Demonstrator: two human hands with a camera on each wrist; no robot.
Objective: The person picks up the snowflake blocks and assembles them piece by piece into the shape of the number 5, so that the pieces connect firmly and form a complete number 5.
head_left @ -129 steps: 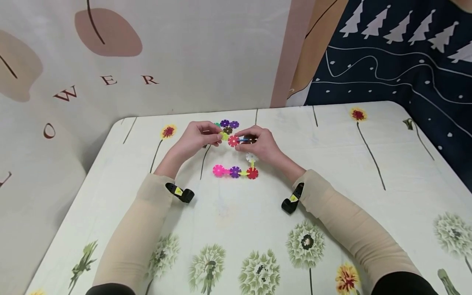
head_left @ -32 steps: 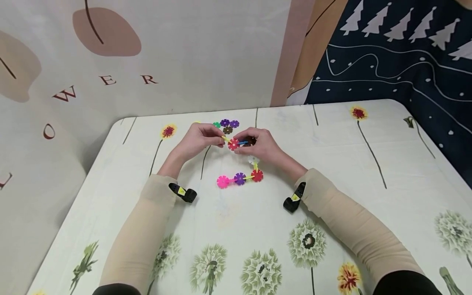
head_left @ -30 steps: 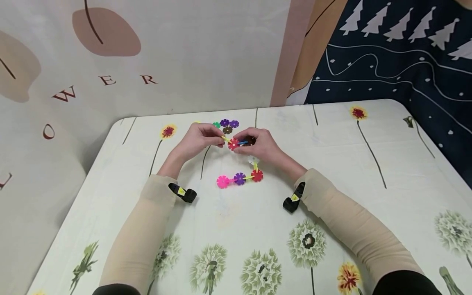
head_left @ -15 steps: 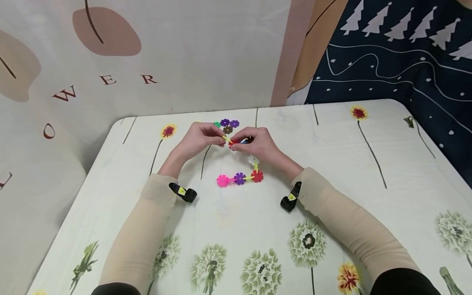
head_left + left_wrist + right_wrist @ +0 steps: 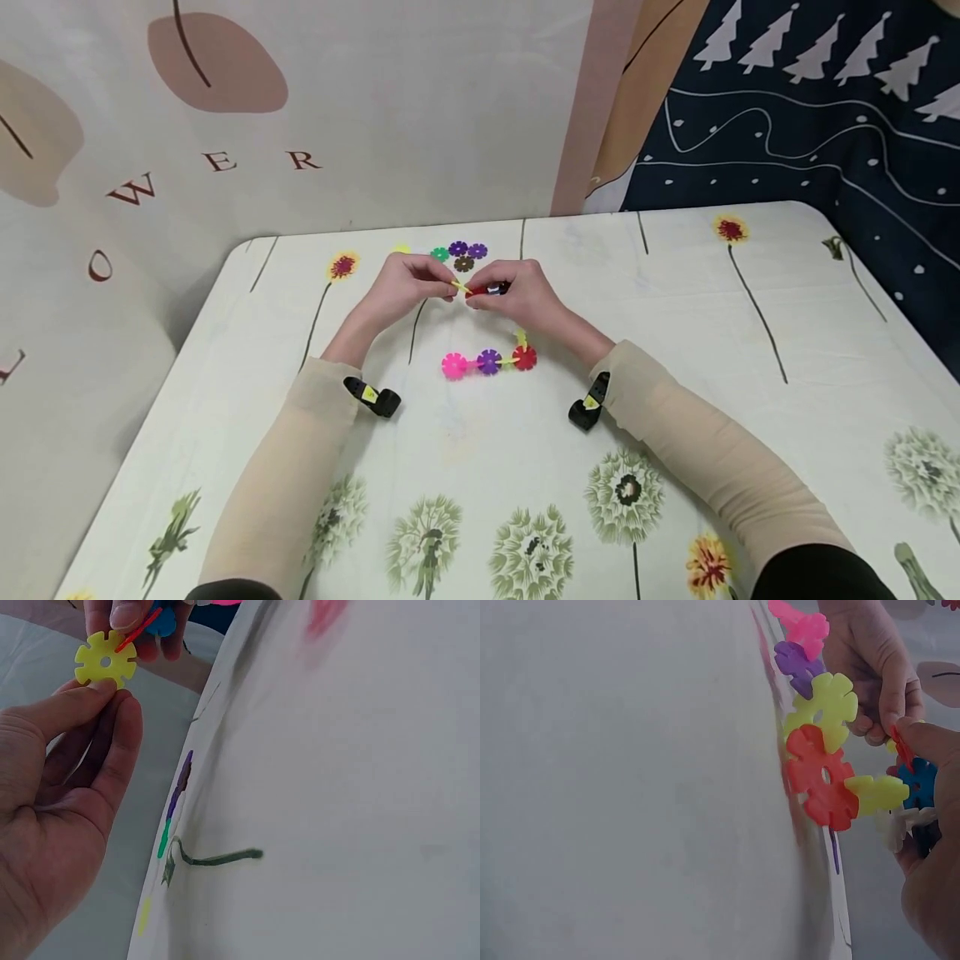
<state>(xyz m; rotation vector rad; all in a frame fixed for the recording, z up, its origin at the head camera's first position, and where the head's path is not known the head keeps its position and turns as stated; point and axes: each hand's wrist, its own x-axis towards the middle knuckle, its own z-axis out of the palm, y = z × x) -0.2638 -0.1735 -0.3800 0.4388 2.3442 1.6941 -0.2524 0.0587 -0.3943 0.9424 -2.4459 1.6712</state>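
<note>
In the head view, my left hand [image 5: 405, 287] pinches a yellow notched flower disc [image 5: 90, 654] between thumb and fingers. My right hand [image 5: 525, 296] pinches a red flower disc [image 5: 901, 746], which meets the yellow disc's edge at a slot. That red disc ends a linked chain, with a blue disc [image 5: 922, 780] beside it, partly hidden by the right hand. A white disc [image 5: 892, 829] also shows near the right fingers. The chain's other end hangs toward me: yellow, a second red disc [image 5: 525, 357], yellow, purple [image 5: 489, 362] and pink [image 5: 453, 366].
Loose discs lie beyond the hands on the flower-print tablecloth [image 5: 450, 467]: a green one [image 5: 439, 254], two purple ones [image 5: 458, 248], a brown one [image 5: 464, 264] and a yellow one [image 5: 402, 248]. A patterned curtain [image 5: 420, 125] stands behind the table.
The yellow disc, earlier apart from the red one, now meets it. My right hand has shifted left and turned the red disc edge-on; the white disc has gone behind that hand in the head view.
</note>
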